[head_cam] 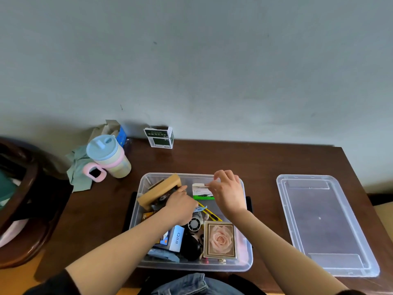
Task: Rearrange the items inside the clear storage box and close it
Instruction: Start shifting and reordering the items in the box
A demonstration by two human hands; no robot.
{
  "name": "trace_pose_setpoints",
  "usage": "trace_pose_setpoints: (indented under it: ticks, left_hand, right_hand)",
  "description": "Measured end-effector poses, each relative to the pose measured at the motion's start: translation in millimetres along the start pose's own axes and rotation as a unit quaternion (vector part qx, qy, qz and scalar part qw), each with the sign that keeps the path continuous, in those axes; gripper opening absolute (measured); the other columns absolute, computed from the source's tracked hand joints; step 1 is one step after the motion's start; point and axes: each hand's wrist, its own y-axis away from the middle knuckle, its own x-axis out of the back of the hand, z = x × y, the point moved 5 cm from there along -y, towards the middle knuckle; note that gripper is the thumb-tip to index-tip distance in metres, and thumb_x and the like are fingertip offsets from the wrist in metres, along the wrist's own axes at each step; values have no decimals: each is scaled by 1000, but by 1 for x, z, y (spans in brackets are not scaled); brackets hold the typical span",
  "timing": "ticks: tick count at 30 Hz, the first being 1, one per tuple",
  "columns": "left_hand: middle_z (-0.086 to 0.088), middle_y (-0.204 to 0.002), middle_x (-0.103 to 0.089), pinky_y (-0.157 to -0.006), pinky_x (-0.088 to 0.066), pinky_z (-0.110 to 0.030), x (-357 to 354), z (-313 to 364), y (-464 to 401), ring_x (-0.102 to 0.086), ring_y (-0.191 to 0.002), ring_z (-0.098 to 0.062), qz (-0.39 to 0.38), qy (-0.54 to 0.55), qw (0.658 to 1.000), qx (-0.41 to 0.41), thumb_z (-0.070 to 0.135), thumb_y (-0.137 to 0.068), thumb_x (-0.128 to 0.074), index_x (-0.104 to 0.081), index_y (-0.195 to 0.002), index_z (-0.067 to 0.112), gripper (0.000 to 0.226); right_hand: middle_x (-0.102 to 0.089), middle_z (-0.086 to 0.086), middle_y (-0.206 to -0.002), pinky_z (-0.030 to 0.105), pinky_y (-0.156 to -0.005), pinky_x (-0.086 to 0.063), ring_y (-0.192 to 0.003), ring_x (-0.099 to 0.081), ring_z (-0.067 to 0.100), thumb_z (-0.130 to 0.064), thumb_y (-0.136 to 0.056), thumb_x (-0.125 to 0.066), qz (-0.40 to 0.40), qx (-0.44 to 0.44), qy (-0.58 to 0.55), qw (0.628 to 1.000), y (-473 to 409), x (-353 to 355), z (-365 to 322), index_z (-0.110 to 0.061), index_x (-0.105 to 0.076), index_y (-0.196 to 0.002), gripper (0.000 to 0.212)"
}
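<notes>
Here the clear storage box (247,264) sits open on the table (261,162), its lid (325,224) well apart to our right. We judge the tilted wooden frame (159,191), gripped by our left hand (180,206), could block closure. Our right hand (228,191) pinches a thin item above the white-and-green packet (201,193).

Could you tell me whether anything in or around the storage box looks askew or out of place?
Yes: the wooden frame leans tilted in the clear storage box, its top corner poking above the far-left rim, with the left hand on it. The lid lies off, on the table to the right.
</notes>
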Motion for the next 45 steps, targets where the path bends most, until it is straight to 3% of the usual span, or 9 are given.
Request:
trace_pose_setpoints:
  ticks: [4, 9, 13, 17, 22, 28, 32, 39, 45]
  left_hand:
    - [-12, -103, -60, -89, -39, -39, -4, -2, 4, -52, -89, -29, -44, 105, 994, -3, 15, -92, -40, -53, -90, 16, 13]
    - [-13, -109, -49, -74, -41, -38, -8, -11, 5, -53, -95, -32, -84, 265, 960, 19, 16, -92, -40, -49, -93, 6, 14]
    - [-12, -129, -52, -78, -43, -29, -2, -10, 1, -56, -104, -25, -45, 359, 932, 34, 15, -96, -36, -40, -140, 10, 44]
    - [-11, -135, -51, -62, -37, -19, 1, -3, -4, -58, -98, -20, -10, 393, 918, 47, 14, -96, -39, -26, -148, 15, 54]
    - [-13, -145, -40, -82, -45, -35, -1, 2, -1, -56, -110, -30, -29, 389, 920, 46, 17, -97, -39, -20, -150, 16, 57]
    - [-15, -132, -51, -98, -38, -37, -7, 1, 15, -48, -118, -27, -90, 359, 929, -19, 33, -98, -42, -53, -128, 10, 40]
    - [-6, -125, -56, -96, -43, -38, -6, 1, 23, -53, -113, -26, -95, 310, 945, -52, 39, -95, -48, -58, -125, 24, 35]
    - [-1, -131, -47, -85, -41, -32, -1, -1, 30, -52, -111, -23, -50, 207, 976, -49, 42, -91, -47, -51, -126, 32, 36]
    - [-2, -132, -45, -90, -46, -36, -6, -8, 37, -55, -108, -25, -87, 225, 970, -34, 32, -89, -49, -49, -128, 30, 39]
  right_hand:
    - [-60, 4, -75, 30, -51, -42, -67, -59, 26, -12, -70, -82, -10, -32, -6, 999, 1, -4, 7, -18, -75, -79, 13]
    - [-61, 0, -96, 30, -64, -42, -82, -60, 21, -19, -90, -59, -28, -116, -96, 988, 4, -8, 20, -14, -60, -104, 14]
    - [-65, -2, -88, 33, -65, -47, -76, -60, 19, -14, -90, -56, 3, -177, -123, 977, 11, 5, 29, -14, -61, -92, 6]
    - [-70, 1, -107, 23, -69, -46, -87, -65, 20, -9, -94, -43, -97, -206, -108, 968, 19, 4, 32, -16, -66, -113, 30]
    - [-64, 1, -123, 28, -81, -51, -99, -64, 22, -7, -97, -35, -170, -211, -96, 958, 21, 0, 25, -20, -54, -133, 42]
    - [-67, 18, -109, 40, -85, -51, -100, -61, 33, -28, -92, -51, -335, -139, -93, 927, 26, -19, 14, 1, -67, -104, 35]
    - [-64, 7, -117, 34, -85, -47, -103, -59, 24, -59, -81, -61, -502, -83, -48, 860, 44, -42, 8, -7, -60, -118, 64]
    - [-54, 2, -134, 40, -106, -39, -120, -51, 22, -77, -72, -54, -623, -55, -48, 779, 37, -51, -1, -14, -48, -134, 88]
    - [-65, 0, -104, 31, -92, -44, -95, -59, 13, -68, -74, -60, -628, -51, -49, 775, 31, -47, 6, -19, -49, -135, 79]
